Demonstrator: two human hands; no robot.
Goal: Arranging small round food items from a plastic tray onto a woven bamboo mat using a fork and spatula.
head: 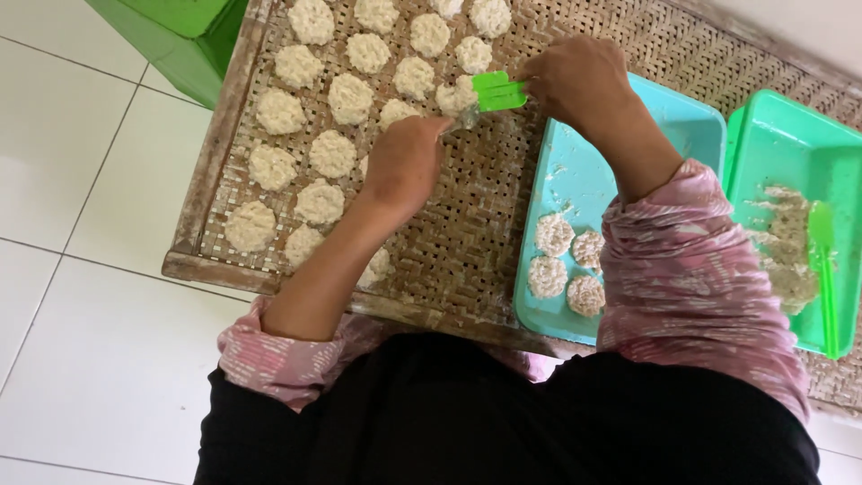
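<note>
**Inspector A:** The right hand [575,76] is closed in a grip on a green spatula [499,91], whose flat blade points left and touches a white rice cake [455,94] on the woven bamboo tray [467,224]. The left hand [406,166] rests knuckles-up on the weave just below that cake; its fingers curl under, and whether the grip is clenched on anything cannot be told.

**Inspector B:** And the layout of the tray?

**Inspector A:** The cakes sit in rough rows over the tray's left and upper part, each just beside its neighbours and mostly apart. The outermost ones lie near the wooden frame [211,153] on the left edge. The weave between the left forearm and the turquoise tray [664,112] carries no cakes, so that stretch is open room.

**Inspector B:** The right side?

**Inspector A:** The turquoise tray lies on the weave with its near edge close to the frame's front rail. Four round cakes [566,265] cluster at its near left corner, some touching. The right forearm in a pink patterned sleeve [691,269] crosses over it. Just beside it stands a green tub [781,135] holding a rice mass and a second green spatula [824,269] along its right wall.

**Inspector B:** Beyond the tray?

**Inspector A:** White tiled floor [81,180] on the left, and a green box [193,36] touching the tray's far left corner.
</note>
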